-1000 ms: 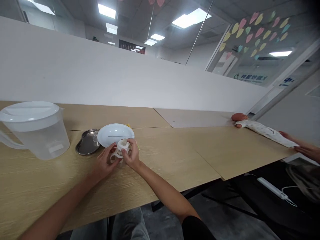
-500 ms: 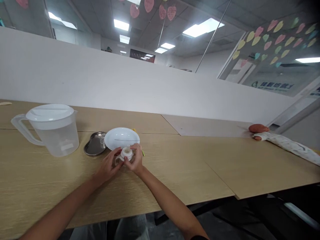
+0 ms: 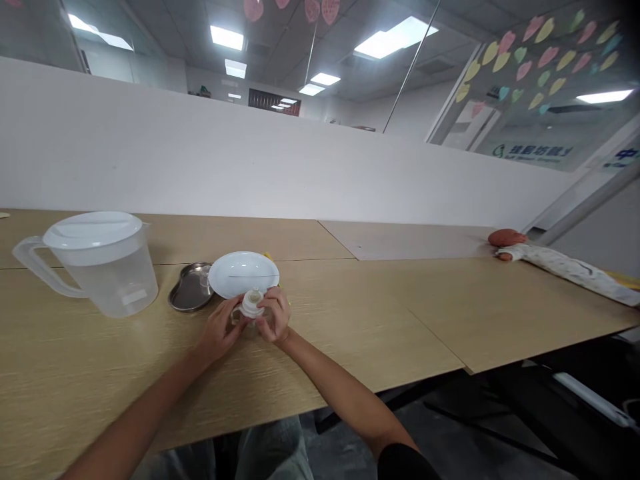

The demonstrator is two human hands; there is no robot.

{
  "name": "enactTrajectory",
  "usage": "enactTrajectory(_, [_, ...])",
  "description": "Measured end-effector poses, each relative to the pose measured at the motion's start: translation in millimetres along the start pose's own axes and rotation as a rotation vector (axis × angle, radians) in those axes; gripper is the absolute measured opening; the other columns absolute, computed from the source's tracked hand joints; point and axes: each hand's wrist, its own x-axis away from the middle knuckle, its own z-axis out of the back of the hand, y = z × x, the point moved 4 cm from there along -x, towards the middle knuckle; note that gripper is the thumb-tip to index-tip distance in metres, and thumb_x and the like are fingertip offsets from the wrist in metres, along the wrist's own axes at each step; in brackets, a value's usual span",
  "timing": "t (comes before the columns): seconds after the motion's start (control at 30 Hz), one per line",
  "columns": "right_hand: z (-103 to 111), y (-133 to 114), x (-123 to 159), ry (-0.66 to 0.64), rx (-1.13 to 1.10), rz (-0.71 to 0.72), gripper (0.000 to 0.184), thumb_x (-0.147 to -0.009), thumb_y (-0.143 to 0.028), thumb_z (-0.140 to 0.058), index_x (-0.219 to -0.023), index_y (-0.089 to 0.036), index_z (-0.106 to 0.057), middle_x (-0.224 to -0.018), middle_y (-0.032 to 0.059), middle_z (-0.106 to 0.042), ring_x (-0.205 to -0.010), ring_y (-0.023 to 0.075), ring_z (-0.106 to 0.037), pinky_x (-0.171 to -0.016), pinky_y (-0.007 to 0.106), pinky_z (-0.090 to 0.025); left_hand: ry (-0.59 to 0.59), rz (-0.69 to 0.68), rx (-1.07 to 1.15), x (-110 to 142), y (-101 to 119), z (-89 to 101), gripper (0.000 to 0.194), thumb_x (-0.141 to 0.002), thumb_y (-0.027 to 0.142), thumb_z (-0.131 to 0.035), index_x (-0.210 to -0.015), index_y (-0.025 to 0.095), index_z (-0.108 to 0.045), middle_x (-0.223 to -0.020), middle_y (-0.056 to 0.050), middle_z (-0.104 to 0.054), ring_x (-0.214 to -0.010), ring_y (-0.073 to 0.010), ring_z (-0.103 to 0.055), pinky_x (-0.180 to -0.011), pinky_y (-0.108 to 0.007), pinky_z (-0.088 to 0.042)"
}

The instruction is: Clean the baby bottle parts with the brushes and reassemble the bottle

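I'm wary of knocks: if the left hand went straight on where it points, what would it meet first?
The white-topped bottle, which the left hand touches; beyond that, probably the right hand.

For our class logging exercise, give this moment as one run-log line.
left hand: holding bottle; right hand: at bottle's white top; beyond bottle: white bowl; left of bowl: metal tray, then lidded pitcher

- Pale wood-grain table (image 3: 360,320), thin seams crossing its top.
- Behind the table: a plain white low wall (image 3: 250,153), with glass panels (image 3: 35,40) above.
- High beyond the table, seen through the glass: a grey ceiling (image 3: 173,33) with bright rectangular lights (image 3: 395,38).
- Past the table's right end: pink, yellow and green heart-shaped notes (image 3: 549,57), blue lettering (image 3: 540,151) beneath.
- Below the table: dark grey floor (image 3: 450,437).
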Motion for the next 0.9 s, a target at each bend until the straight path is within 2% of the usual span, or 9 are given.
enactTrajectory(0.1, [1,-5,-1,-0.042,0.027,0.089,0.021,-0.08,-0.036,-0.052,-0.094,-0.025,-0.064,-0.081,0.0042,-0.058,-0.078,0.0214,-0.055,-0.078,0.043,-0.046,0.036,0.013,0.025,0,3,0.7,0.051,-0.089,0.04,-0.051,-0.134,0.018,-0.041,-0.127,-0.016,-0.06,-0.116,-0.0256,-0.059,-0.1,-0.043,-0.047])
enactTrajectory(0.27, [-1,-18,-7,-0.14,0.059,0.254,0.018,-0.08,-0.029,-0.056,-0.094,-0.027,-0.066,-0.085,0.0034,-0.067,-0.076,0.0194,-0.062,-0.072,0.039,-0.052,0.009,0.017,0.067,-2,7,0.4,0.046,-0.087,0.04,-0.053,-0.126,0.017,-0.049,-0.121,-0.014,-0.062,-0.112,-0.0255,-0.06,-0.098,-0.043,-0.048])
enactTrajectory(0.37, [-3,-26,-9,-0.186,0.032,0.34,0.017,-0.08,-0.025,-0.057,-0.094,-0.027,-0.067,-0.087,0.0025,-0.07,-0.076,0.0172,-0.065,-0.072,0.037,-0.056,-0.01,-0.019,0.105,-3,6,0.6,0.055,-0.086,0.043,-0.052,-0.134,0.018,-0.046,-0.13,-0.015,-0.056,-0.119,-0.027,-0.055,-0.104,-0.044,-0.044])
enactTrajectory(0.5, [-4,-31,-9,-0.192,0.012,0.412,0.014,-0.081,-0.025,-0.057,-0.089,-0.028,-0.068,-0.088,0.0023,-0.072,-0.082,0.0164,-0.068,-0.075,0.037,-0.06,-0.023,-0.081,0.118,-3,3,0.4,0.054,-0.089,0.042,-0.048,-0.14,0.022,-0.043,-0.134,-0.013,-0.052,-0.121,-0.0258,-0.053,-0.105,-0.043,-0.043])
enactTrajectory(0.6, [-6,-34,-8,-0.233,0.054,0.473,0.013,-0.083,-0.026,-0.054,-0.084,-0.028,-0.067,-0.087,0.0013,-0.072,-0.082,0.0155,-0.068,-0.075,0.036,-0.062,-0.015,-0.11,0.106,-1,1,-1.0,0.059,-0.089,0.042,-0.048,-0.144,0.023,-0.036,-0.133,-0.013,-0.051,-0.12,-0.0263,-0.054,-0.104,-0.044,-0.044])
enactTrajectory(0.7, [-8,-37,-8,-0.261,0.055,0.519,0.012,-0.084,-0.026,-0.054,-0.083,-0.026,-0.066,-0.086,0.002,-0.072,-0.085,0.0158,-0.068,-0.08,0.036,-0.062,-0.002,-0.093,0.079,1,-4,-4.1,0.068,-0.087,0.042,-0.047,-0.147,0.018,-0.028,-0.136,-0.015,-0.05,-0.121,-0.0295,-0.053,-0.103,-0.045,-0.045])
enactTrajectory(0.8, [-12,-38,-5,-0.283,0.069,0.546,0.012,-0.085,-0.026,-0.053,-0.085,-0.024,-0.065,-0.088,0.0035,-0.071,-0.089,0.0161,-0.068,-0.084,0.036,-0.061,0.031,-0.039,0.06,3,-10,-6.9,0.063,-0.083,0.042,-0.045,-0.139,0.015,-0.037,-0.127,-0.014,-0.057,-0.114,-0.0306,-0.057,-0.098,-0.044,-0.048])
enactTrajectory(0.9, [-15,-36,-3,-0.273,0.098,0.526,0.018,-0.087,-0.027,-0.047,-0.087,-0.023,-0.065,-0.09,0.0051,-0.07,-0.091,0.0164,-0.068,-0.084,0.036,-0.06,0.042,-0.048,0.081,2,-10,-8.7,0.056,-0.082,0.042,-0.046,-0.131,0.016,-0.042,-0.119,-0.014,-0.06,-0.109,-0.0297,-0.06,-0.096,-0.045,-0.049])
